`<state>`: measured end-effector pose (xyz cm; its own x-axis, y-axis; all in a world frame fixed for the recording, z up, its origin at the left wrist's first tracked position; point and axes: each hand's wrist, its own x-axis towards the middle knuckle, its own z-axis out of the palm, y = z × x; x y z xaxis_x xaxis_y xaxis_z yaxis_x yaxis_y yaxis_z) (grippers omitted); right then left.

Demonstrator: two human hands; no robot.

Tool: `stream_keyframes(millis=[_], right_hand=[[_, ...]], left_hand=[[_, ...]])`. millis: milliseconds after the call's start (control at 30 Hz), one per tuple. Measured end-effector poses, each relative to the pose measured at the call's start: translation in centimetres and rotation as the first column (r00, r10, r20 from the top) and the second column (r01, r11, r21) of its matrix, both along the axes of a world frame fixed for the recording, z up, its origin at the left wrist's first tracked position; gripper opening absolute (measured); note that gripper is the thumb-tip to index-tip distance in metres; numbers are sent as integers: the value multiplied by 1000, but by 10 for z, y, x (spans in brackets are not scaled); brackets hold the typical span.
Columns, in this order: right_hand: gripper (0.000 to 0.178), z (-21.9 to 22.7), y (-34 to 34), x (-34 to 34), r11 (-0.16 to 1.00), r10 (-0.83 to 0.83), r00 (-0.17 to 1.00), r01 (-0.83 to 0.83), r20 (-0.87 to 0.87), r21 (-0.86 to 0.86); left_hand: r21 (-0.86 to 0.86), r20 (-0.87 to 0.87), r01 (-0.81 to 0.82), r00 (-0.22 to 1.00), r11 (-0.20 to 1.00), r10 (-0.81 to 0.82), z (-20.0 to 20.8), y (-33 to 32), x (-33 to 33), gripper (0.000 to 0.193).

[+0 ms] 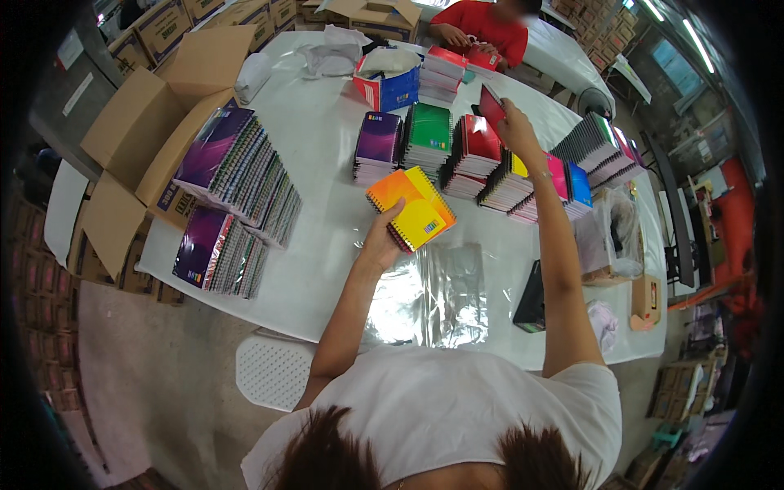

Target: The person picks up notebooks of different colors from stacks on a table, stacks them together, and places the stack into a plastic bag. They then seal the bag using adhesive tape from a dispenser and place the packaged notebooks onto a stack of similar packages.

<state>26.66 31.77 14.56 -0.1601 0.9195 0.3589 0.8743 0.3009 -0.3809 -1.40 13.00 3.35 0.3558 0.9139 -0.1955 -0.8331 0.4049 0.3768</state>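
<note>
My left hand (382, 242) is closed on a few spiral notebooks; the top one is a yellow notebook (426, 219), and an orange cover shows beside it. Farther out, my right hand (518, 129) grips a dark red spiral notebook (491, 104), tilted up above the row of stacks. Below it stands a stack of red notebooks (480, 139). To its left are stacks of green notebooks (429, 129) and purple notebooks (378, 131). On its right sit yellow, pink and blue notebooks (578, 181), partly behind my right forearm. Clear plastic bags (445, 298) lie in front of me.
Tall piles of purple-covered notebooks (216, 155) stand at the left, beside an open cardboard box (135, 122). A blue carton (394, 94) sits at the back. Across the table a person in a red shirt (498, 41) handles items. A black box (531, 302) lies near my right arm.
</note>
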Motion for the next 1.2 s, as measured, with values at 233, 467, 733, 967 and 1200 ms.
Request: stream_keyframes(millis=[233,467,733,967,1200], right_hand=[[36,41,-79,-49,792,483,565,-607,-669,59],[38,23,-88,-79,535,626,488,-836,-608,-121],[58,-73,16,-75,970,-52,946,-28,-319,-241],[61,-92,48,-75,991,-35,994,21,-103,-135],[91,-75,32,-90,944,249,907,-150,-339,293]], left_hand=[[68,171,125,976,990,-135,32,-1,-4,75],[35,47,156,986,987,-158,38,-15,-19,70],[-23,2,61,998,998,-61,19,-15,-8,49],[-37,-115,-58,992,998,53,9,-15,-10,50],[-27,-136,-119,984,993,114,1,-12,-11,53]])
